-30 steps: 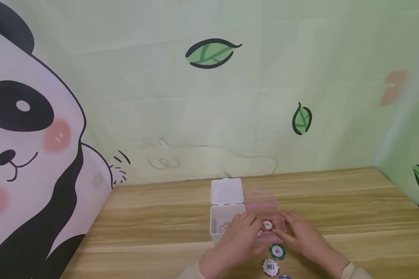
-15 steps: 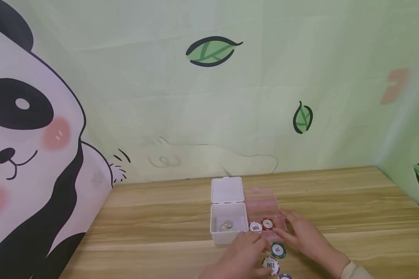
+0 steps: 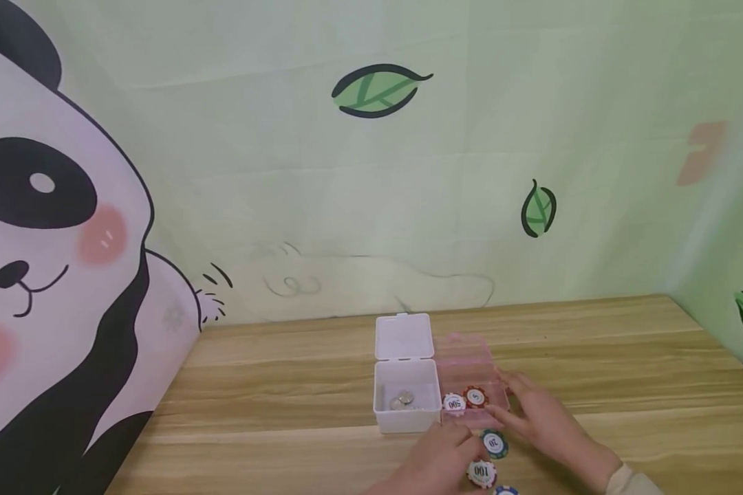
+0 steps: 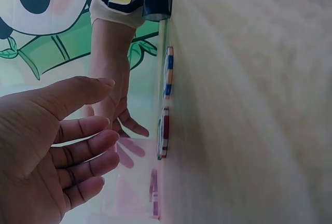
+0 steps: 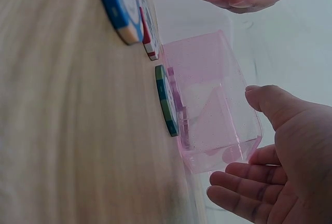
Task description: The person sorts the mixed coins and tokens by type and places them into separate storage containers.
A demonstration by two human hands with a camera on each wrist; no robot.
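My left hand (image 3: 442, 457) is over the table in front of the boxes, its fingertips beside a green 20 poker chip (image 3: 494, 444) and a red-and-white 100 poker chip (image 3: 482, 474). In the left wrist view its fingers are loosely bent with nothing between them. My right hand (image 3: 545, 419) holds the clear pink box (image 5: 212, 84) at its right side, thumb at the front rim and fingers along the side wall. Inside the box lie a white 500 poker chip (image 3: 454, 404) and a red 5 poker chip (image 3: 476, 397).
An open white box (image 3: 406, 422) holding several coins (image 3: 405, 398) stands left of the pink one. Both lids are tipped back. A blue-edged poker chip (image 3: 505, 491) lies at the bottom edge of the head view. A printed cloth (image 3: 347, 206) hangs behind the wooden table (image 3: 254, 412).
My left hand has come back from over the pink box toward the chips on the table, uncovering the 500 chip in the box. My right hand has stayed at the box.
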